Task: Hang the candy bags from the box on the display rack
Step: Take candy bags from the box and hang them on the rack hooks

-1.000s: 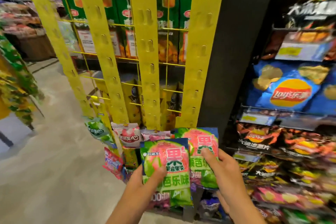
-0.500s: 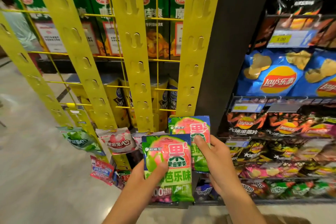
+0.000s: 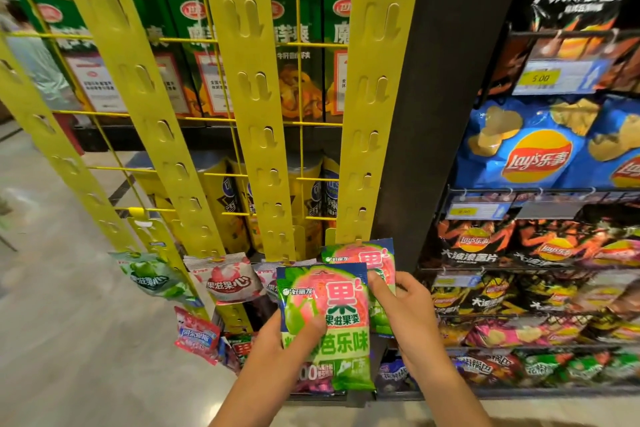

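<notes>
Behind front bag (image 3: 332,295) — second bag (image 3: 375,258), half-hidden

Behind front candy bag (image 3: 332,308) and right hand (image 3: 408,308) — much of the rear candy bag (image 3: 375,258)

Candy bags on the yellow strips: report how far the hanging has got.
Done: a green bag, a white-and-red bag and a red-and-blue bag hang low on the rack. In hand: the left hand holds the front bag; the right hand pinches the rear bag at the foot of the rightmost strip, hooked or not I cannot tell. Left: the front bag; the upper hooks are bare. The box is out of view.
</notes>
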